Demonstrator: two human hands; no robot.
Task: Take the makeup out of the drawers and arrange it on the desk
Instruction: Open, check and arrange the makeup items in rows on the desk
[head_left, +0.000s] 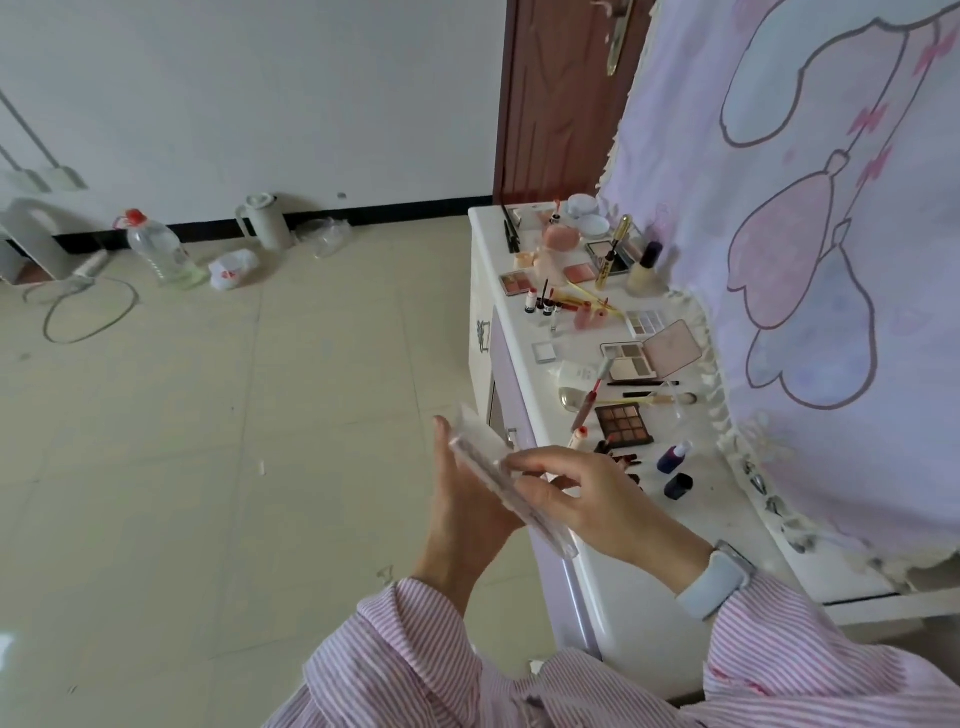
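- Pale tiled floor (208, 415) lies at nine o'clock of the white glossy worktop (623, 587), already crowded with makeup.
- Left hand (467, 499) supports a flat clear plastic palette case (491, 470) from behind with straight fingers; right hand (587, 499) pinches its edge, grip clamped, probably to open or turn it.
- Dark square eyeshadow palette (623, 423) lies at twelve o'clock.

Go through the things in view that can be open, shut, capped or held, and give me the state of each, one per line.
Clear palette case: held in both hands, off the desk.
Left hand: flat behind the case, fingers straight.
Right hand: grip curled round the case.
Brown eyeshadow palette: open, flat on the desk.
Pink-lidded palette: open, lid back.
Dark blue bottle: upright, capped.
Door: shut.
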